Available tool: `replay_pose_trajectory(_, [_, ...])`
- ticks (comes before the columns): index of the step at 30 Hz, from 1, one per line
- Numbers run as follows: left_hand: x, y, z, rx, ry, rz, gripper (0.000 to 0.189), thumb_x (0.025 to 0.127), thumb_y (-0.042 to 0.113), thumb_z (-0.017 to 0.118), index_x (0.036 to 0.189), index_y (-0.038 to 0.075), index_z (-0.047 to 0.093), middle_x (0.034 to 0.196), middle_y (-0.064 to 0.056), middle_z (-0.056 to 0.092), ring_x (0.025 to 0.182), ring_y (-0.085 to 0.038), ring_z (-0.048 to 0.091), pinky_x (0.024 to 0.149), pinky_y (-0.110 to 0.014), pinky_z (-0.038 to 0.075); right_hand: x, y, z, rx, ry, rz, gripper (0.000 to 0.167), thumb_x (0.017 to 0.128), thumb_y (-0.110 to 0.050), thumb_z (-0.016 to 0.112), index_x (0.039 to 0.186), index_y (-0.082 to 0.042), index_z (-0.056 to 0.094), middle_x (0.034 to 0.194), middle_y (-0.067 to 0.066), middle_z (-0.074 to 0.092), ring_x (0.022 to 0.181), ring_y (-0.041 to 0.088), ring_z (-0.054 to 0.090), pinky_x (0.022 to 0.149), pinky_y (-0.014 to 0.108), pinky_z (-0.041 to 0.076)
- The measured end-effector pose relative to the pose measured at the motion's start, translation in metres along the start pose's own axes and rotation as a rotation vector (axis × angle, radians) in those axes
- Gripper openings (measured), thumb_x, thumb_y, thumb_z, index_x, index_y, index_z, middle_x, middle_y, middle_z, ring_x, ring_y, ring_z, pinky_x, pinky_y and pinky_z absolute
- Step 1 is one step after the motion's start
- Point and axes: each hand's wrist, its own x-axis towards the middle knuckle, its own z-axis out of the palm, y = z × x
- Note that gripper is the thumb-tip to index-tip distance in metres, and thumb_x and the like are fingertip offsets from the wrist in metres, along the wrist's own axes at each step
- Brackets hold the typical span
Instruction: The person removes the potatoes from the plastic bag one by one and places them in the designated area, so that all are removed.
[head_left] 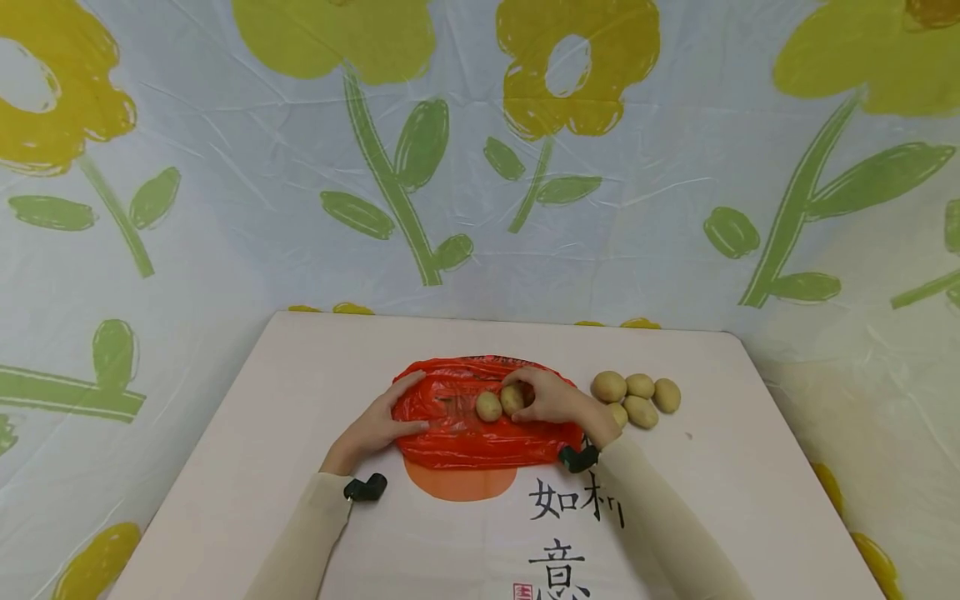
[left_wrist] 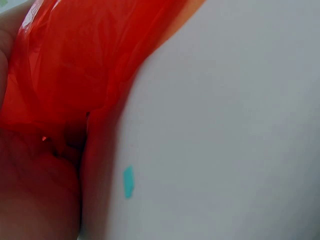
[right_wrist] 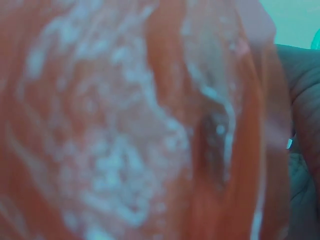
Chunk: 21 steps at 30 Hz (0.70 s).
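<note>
A red plastic bag [head_left: 450, 446] lies spread on the table, its thin crinkled film also filling much of the left wrist view [left_wrist: 75, 65]. My left hand [head_left: 378, 425] holds the bag's left side, thumb near me and fingers farther off; in its wrist view the film covers part of the palm. Over the bag, my right hand [head_left: 551, 396] grips a potato [head_left: 512, 400] between thumb and fingers. Left of it, touching or nearly so, sits another potato [head_left: 488, 407]. Blurred reddish film in the right wrist view hides most of that hand.
Several loose potatoes [head_left: 641, 410] lie grouped right of the bag, one partly behind my right wrist. The pale table [head_left: 330, 350] carries a printed orange disc [head_left: 461, 483] and black characters. A flowered cloth [head_left: 480, 250] hangs behind its far edge.
</note>
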Motion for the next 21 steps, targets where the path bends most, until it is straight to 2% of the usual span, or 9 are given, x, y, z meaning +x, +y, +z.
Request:
replay_pose_trajectory(5, [0.0, -0.001, 0.0, 0.0, -0.001, 0.016, 0.087, 0.089, 0.028, 0.081, 0.161, 0.03, 0.033, 0.169, -0.003, 0.026, 0.157, -0.036, 0.02, 0.123, -0.062, 0.027, -0.001, -0.001, -0.001, -0.006, 0.027, 0.027, 0.052, 0.086, -0.024, 0.084, 0.133, -0.014, 0.064, 0.131, 0.007, 0.063, 0.112, 0.023, 0.057, 0.101, 0.044, 0.051])
replay_pose_trajectory(9, [0.002, -0.001, 0.0, 0.008, 0.003, 0.025, 0.086, 0.089, 0.029, 0.081, 0.161, 0.03, 0.034, 0.169, -0.003, 0.028, 0.157, -0.035, 0.021, 0.123, -0.061, 0.028, -0.004, -0.004, -0.003, 0.014, 0.057, 0.048, 0.053, 0.085, -0.023, 0.084, 0.134, -0.012, 0.064, 0.128, 0.007, 0.066, 0.112, 0.024, 0.058, 0.103, 0.047, 0.052])
replay_pose_trajectory(15, [0.0, -0.001, 0.0, -0.014, -0.007, 0.007, 0.087, 0.089, 0.027, 0.081, 0.161, 0.03, 0.033, 0.169, -0.004, 0.027, 0.156, -0.035, 0.024, 0.121, -0.06, 0.033, -0.012, -0.008, -0.006, 0.058, 0.109, 0.033, 0.057, 0.085, -0.023, 0.085, 0.137, -0.009, 0.063, 0.134, 0.01, 0.064, 0.123, 0.029, 0.058, 0.11, 0.054, 0.048])
replay_pose_trajectory(21, [0.001, -0.001, 0.0, -0.002, 0.002, 0.015, 0.087, 0.089, 0.028, 0.081, 0.161, 0.03, 0.033, 0.169, -0.003, 0.027, 0.157, -0.035, 0.021, 0.123, -0.061, 0.029, -0.024, -0.014, -0.012, 0.092, 0.177, 0.051, 0.062, 0.085, -0.026, 0.085, 0.139, -0.009, 0.062, 0.141, 0.011, 0.061, 0.132, 0.033, 0.055, 0.112, 0.056, 0.045])
